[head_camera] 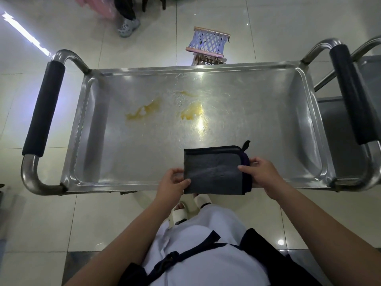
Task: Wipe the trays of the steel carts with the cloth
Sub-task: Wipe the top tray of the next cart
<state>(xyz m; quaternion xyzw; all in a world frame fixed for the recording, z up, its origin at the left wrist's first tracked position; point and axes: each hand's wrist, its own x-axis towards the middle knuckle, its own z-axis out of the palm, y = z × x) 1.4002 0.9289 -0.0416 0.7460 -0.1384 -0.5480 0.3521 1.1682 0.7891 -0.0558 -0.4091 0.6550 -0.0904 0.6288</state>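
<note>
Cloth [214, 172], dark grey, folded flat with a darker hem and a small loop at its far right corner, hangs over the near rim of the tray [103, 141], pinched at its left edge by the left hand [172, 185] and at its right edge by the right hand [260, 174]. Farther in, two yellow stains [144, 111] smear the tray's scuffed steel, between the cart's black-padded handles [44, 108].

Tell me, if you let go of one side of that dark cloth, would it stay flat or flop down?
Probably flop. The cloth is folded over and takes both the left hand and right hand to hold it spread, so it looks soft. It seems light too: only fingers pinch its edges. It likely wouldn't slide much on the steel tray.
</note>
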